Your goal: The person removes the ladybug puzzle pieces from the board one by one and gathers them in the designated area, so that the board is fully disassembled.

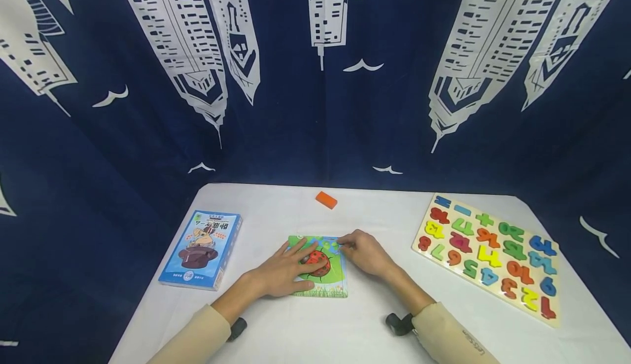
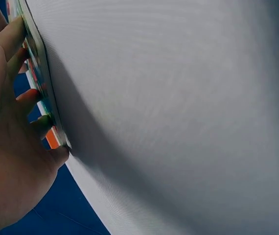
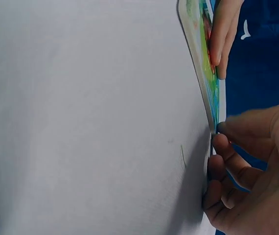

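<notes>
A thin square ladybug puzzle (image 1: 322, 287) with a green border lies on the white table. My left hand (image 1: 281, 271) rests on its left part with fingers spread across the picture, partly covering the ladybug. At the puzzle's far right corner, my right hand (image 1: 366, 252) pinches the edge between thumb and forefinger. The right wrist view shows that thumb and fingertip meeting at the corner of the puzzle (image 3: 205, 73), the other fingers curled below. In the left wrist view the left fingers (image 2: 29, 98) lie over the puzzle's face.
An orange block (image 1: 326, 200) lies beyond the puzzle. To the left is a blue game box (image 1: 199, 249) with a pig picture. A board of colourful numbers (image 1: 488, 260) lies on the right. A dark blue curtain (image 1: 296, 134) hangs behind the table.
</notes>
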Tool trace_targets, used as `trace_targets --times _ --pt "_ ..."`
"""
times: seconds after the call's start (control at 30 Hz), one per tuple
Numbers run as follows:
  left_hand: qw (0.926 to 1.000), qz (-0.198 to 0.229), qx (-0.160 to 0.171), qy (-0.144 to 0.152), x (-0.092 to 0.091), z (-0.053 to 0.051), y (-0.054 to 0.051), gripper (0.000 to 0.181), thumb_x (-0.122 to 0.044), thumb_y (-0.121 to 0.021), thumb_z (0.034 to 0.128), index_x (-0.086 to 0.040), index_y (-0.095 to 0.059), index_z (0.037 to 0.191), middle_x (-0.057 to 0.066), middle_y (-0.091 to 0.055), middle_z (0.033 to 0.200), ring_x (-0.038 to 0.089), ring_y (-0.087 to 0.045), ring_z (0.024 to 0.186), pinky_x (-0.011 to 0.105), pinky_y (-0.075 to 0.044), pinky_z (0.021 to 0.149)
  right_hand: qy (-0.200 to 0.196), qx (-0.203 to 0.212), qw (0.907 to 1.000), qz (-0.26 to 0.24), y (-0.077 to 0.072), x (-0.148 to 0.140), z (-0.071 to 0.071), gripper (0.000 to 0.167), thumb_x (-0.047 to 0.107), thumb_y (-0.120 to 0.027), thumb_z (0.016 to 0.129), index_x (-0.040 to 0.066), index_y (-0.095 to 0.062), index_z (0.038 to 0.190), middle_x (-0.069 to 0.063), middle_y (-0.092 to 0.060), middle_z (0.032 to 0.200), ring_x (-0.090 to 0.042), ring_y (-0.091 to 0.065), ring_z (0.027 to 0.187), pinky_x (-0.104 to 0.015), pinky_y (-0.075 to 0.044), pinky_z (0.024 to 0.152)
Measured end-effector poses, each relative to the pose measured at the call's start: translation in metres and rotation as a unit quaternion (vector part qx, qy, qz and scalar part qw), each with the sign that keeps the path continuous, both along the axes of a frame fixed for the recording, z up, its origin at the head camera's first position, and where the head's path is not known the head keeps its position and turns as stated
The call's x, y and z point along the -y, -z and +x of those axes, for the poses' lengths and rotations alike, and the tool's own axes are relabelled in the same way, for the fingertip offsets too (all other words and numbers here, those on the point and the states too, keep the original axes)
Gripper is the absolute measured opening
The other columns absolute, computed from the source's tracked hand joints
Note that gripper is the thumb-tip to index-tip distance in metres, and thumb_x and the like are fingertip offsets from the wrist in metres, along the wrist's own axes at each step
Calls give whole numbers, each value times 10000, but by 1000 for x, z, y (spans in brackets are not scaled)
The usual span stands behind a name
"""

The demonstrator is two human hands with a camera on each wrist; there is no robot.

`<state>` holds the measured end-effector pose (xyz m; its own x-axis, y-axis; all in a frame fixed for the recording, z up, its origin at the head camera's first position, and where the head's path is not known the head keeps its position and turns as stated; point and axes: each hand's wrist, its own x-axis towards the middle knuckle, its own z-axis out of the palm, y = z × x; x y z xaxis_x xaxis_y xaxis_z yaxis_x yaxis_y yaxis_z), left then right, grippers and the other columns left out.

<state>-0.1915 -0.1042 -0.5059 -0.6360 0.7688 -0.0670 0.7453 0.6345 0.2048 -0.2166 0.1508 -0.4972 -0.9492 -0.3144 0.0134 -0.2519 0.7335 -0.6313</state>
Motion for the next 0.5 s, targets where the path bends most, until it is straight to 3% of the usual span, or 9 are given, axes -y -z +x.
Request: trace_targets --times 0.17,0.5 --pt "10000 31 -32 -33 0 0 -2 565 -581 -404 905 -393 -292 1426 43 -107 1540 333 -41 1390 590 -113 1060 205 111 9996 -149 0 1 -1 234 46 -570 876 129 -702 1050 15 -615 979 -179 -571 999 -380 -459 876" --pt "10000 11 -59 -15 -1 2 -7 558 -575 -415 904 -395 -306 1421 50 -130 1536 340 -75 1386 594 -146 1052 658 592 9950 -466 -2 4 1 208 99 -563 881 127 -696 1037 -23 -583 1013 -227 -545 1022 -438 -440 889"
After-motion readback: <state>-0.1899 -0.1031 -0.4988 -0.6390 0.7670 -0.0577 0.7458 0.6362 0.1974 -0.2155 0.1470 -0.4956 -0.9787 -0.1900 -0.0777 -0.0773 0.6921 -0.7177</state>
